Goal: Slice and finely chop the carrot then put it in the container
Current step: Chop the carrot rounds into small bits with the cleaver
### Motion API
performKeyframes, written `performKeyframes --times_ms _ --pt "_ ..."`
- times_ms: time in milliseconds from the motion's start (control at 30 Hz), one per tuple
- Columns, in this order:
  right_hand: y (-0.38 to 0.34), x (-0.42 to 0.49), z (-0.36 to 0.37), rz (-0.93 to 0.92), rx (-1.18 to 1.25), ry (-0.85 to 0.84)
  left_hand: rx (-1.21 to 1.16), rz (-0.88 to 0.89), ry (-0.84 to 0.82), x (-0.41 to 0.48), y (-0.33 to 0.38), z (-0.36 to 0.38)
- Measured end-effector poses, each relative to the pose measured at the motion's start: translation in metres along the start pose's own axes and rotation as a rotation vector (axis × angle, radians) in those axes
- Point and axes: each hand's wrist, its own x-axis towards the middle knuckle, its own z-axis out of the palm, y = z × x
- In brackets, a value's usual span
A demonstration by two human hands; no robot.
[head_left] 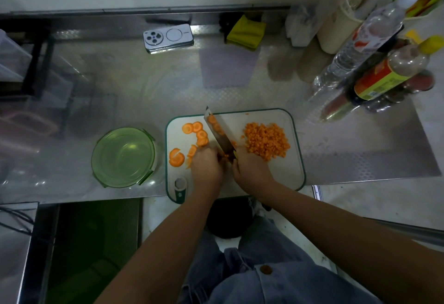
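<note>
Midway through, I am gripping the knife [217,133] with my right hand [249,169] and pinning carrot slices [227,156] to the board [286,171] under the curled fingers [216,157] of my left hand [207,166], with the diced pile [266,141] not yet in the empty container [123,157].

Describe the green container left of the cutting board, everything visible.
The green container is round, shallow and translucent, glass or plastic by its look, with darker green clips hinged out around its rim. No carrot shows in it. It sits upright on the metal counter, just left of the cutting board with a narrow gap between them. Only the counter touches it.
</note>
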Motion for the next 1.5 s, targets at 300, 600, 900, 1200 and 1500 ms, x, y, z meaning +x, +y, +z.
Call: performKeyframes --times_ms 300,600,900,1200,1500 --pt "0.005 0.002 0.006 0.049 0.04 0.051 0.055 -0.005 0.011 0.0 0.001 -0.002" --pt "0.018 0.004 -0.009 0.116 0.262 0.146 0.044 0.072 0.085 -0.003 -0.008 -0.017" --pt "0.013 -0.011 0.008 0.194 0.278 0.077 -0.034 0.062 0.065 -0.019 -0.029 -0.026" --pt "0.019 -0.013 -0.007 0.207 0.258 0.119 0.261 0.176 -0.064 -0.024 -0.013 -0.022" --pt "0.017 -0.023 -0.01 0.112 0.064 0.077 0.112 0.128 -0.045 -0.015 0.011 -0.007"
